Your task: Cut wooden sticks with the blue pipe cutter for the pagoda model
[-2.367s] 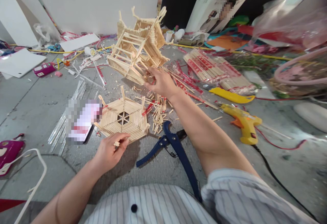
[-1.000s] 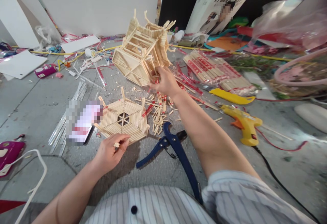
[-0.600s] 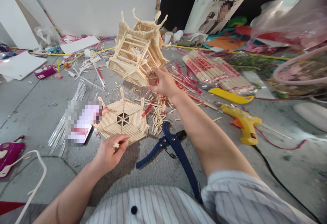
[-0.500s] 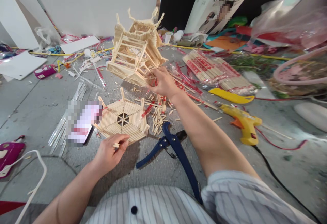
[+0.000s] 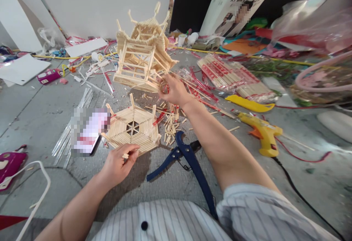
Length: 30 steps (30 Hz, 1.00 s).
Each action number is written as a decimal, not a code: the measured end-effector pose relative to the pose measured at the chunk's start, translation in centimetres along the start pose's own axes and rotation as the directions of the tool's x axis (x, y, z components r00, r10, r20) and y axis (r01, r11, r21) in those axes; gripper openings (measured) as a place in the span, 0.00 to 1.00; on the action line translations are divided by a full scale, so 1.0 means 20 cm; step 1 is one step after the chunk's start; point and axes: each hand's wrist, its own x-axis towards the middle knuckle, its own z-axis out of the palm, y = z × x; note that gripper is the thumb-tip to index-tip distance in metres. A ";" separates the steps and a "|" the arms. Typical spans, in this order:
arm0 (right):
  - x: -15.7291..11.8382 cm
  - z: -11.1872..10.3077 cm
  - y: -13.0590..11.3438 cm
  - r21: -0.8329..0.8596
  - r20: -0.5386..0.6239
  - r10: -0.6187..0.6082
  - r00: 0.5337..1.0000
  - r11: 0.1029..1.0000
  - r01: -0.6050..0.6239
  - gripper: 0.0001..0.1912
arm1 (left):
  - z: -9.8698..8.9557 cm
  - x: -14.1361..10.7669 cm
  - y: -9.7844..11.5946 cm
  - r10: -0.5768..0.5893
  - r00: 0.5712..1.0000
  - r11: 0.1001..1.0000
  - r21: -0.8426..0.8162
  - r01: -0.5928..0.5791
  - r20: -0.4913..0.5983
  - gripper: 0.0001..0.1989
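My right hand (image 5: pixel 173 90) is closed on the near right corner of a small pavilion model (image 5: pixel 137 66) built from wooden sticks. The model is tilted, with tiered roofs and upturned corner tips. Closer to me, a hexagonal stick panel (image 5: pixel 121 125) lies flat, with a spoked hole in its middle and short sticks standing at its corners. My left hand (image 5: pixel 118 164) is closed around its near corner, and a short stick end (image 5: pixel 125 156) pokes out between the fingers. Cut stick pieces (image 5: pixel 170 129) lie right of the panel. Blue-handled cutters (image 5: pixel 189 156) rest open beside it.
A yellow glue gun (image 5: pixel 264 131) and a yellow-handled tool (image 5: pixel 249 103) lie at right. Packs of wrapped chopsticks (image 5: pixel 225 74) are behind them. Left of the panel are a phone (image 5: pixel 92 132) and clear glue sticks (image 5: pixel 62 142). A white cable (image 5: pixel 45 175) curves at lower left.
The pavilion model has tipped and shifted slightly left in my right hand, its roof now higher in view. My left hand and the hexagonal panel have stayed put.
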 end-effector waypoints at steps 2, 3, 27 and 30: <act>0.00 0.00 0.00 0.020 -0.004 -0.035 0.999 0.999 0.035 0.17 | 0.00 0.00 0.00 0.004 1.000 1.000 0.001 -0.004 -0.002 0.07; 0.00 0.00 0.00 0.027 -0.005 -0.053 0.999 0.998 0.053 0.16 | 0.00 0.00 0.00 0.005 1.000 1.000 0.001 -0.005 -0.003 0.07; 0.01 -0.05 0.01 0.137 0.043 0.130 0.991 0.981 -0.135 0.16 | 0.00 0.00 0.00 -0.036 0.999 0.999 0.006 0.036 0.021 0.07; 0.01 -0.04 0.02 0.129 0.033 0.120 0.992 0.984 -0.123 0.17 | 0.00 0.00 0.00 -0.041 0.999 0.999 0.007 0.041 0.024 0.07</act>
